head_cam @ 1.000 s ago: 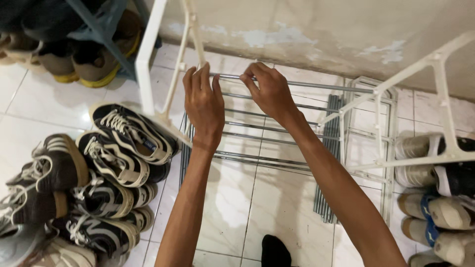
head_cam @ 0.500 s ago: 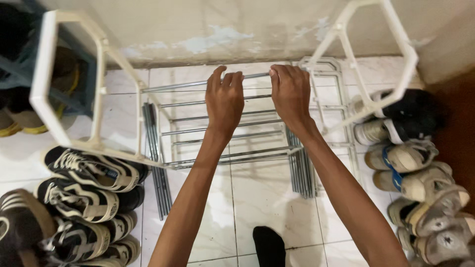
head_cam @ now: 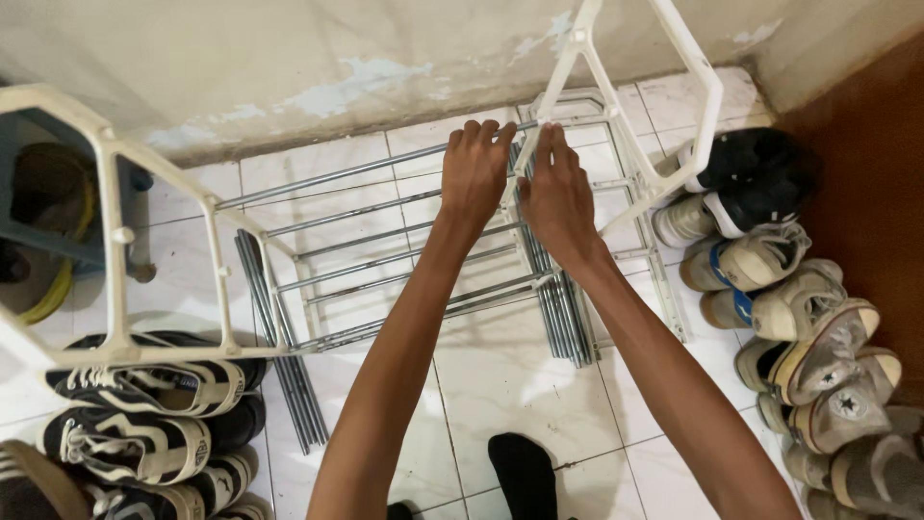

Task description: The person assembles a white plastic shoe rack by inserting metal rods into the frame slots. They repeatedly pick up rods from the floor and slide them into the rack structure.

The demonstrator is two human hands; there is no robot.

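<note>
At nine o'clock, black and white shoes are lying by the white side frame. Both hands are putting the rack together: the left hand and right hand are gripping the metal rod at twelve o'clock. Next, I think, its end needs pushing into the right side frame.

Single head view, looking steeply down, close over tiled floor.

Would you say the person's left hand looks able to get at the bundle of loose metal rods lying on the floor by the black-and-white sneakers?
Probably yes. The left hand rests on the rack's top metal rod, and the bundle of loose rods lies on open tile outside the white side frame, so going round it looks free.
</note>
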